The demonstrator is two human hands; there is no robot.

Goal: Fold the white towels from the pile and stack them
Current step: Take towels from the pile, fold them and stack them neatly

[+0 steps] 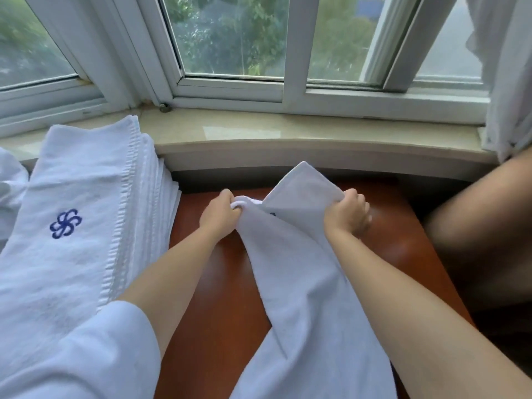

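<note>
Fingers of the left hand [220, 214] and the right hand [347, 216] are curled tight on the towel [305, 283], center of frame, above the table [224, 312]. Uneven pulling may misalign the edges; the stack [86, 214] waits at left.

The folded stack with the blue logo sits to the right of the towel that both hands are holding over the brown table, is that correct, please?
Not quite: the head view shows the folded stack to the left of the towel, not the right. The left hand and right hand do both grip that towel over the brown table.
</note>
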